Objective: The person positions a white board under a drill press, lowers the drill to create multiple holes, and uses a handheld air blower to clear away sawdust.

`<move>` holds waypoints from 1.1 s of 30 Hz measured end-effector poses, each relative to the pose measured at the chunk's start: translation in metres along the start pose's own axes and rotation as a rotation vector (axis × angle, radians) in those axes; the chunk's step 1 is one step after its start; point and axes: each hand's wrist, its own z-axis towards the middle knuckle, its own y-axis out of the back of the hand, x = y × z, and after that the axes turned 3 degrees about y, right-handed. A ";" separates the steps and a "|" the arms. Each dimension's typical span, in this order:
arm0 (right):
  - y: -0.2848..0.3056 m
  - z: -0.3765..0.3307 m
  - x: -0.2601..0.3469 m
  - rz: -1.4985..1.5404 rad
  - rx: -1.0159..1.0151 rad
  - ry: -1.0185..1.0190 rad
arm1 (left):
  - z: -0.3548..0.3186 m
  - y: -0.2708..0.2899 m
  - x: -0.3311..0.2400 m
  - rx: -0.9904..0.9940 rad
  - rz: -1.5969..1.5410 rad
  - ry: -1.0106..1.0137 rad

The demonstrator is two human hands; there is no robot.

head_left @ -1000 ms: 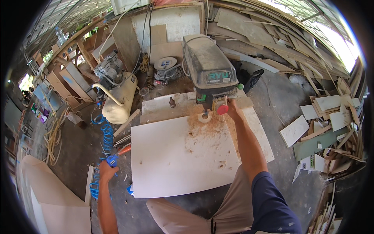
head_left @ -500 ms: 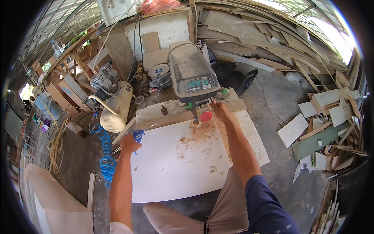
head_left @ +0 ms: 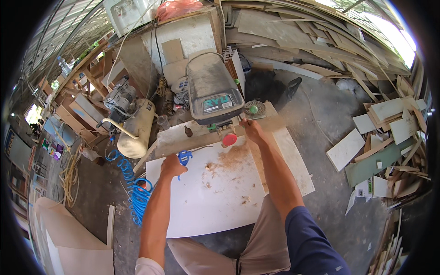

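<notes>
My left hand (head_left: pixel 172 166) is closed round a blue air blow gun (head_left: pixel 185 158). Its thin nozzle reaches right, just above the white board (head_left: pixel 211 206). A coiled blue air hose (head_left: pixel 139 201) hangs beside my left forearm. My right hand (head_left: pixel 253 130) grips a lever at the right side of a dusty dark drill press (head_left: pixel 213 82); the fingers partly hide the lever. Beneath the machine's head is a round red part (head_left: pixel 229 140). Brown wood dust (head_left: pixel 233 156) and chips lie scattered on the board's far right part.
A cream air compressor (head_left: pixel 137 133) stands at the left, with tangled yellow hose (head_left: pixel 68 176) farther left. A small brown bottle (head_left: pixel 188 131) is behind the board. Offcuts (head_left: pixel 389 123) are heaped at the right, and long panels (head_left: pixel 293 36) lean at the back.
My left hand has moved right with the blow gun, over the board, and the blue hose has followed. My right hand stays at the drill press lever. The view has shifted slightly.
</notes>
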 end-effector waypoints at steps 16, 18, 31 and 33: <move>0.010 -0.009 0.017 -0.046 0.041 -0.044 | -0.068 -0.013 0.079 0.248 -0.071 0.017; 0.007 -0.011 0.025 -0.056 0.024 0.003 | -0.063 -0.023 0.066 0.287 -0.040 -0.049; 0.011 -0.005 0.008 -0.100 0.028 0.024 | -0.050 -0.005 0.107 0.196 0.057 0.070; 0.009 -0.003 0.012 -0.074 0.069 0.011 | -0.059 0.005 0.168 0.088 0.044 0.115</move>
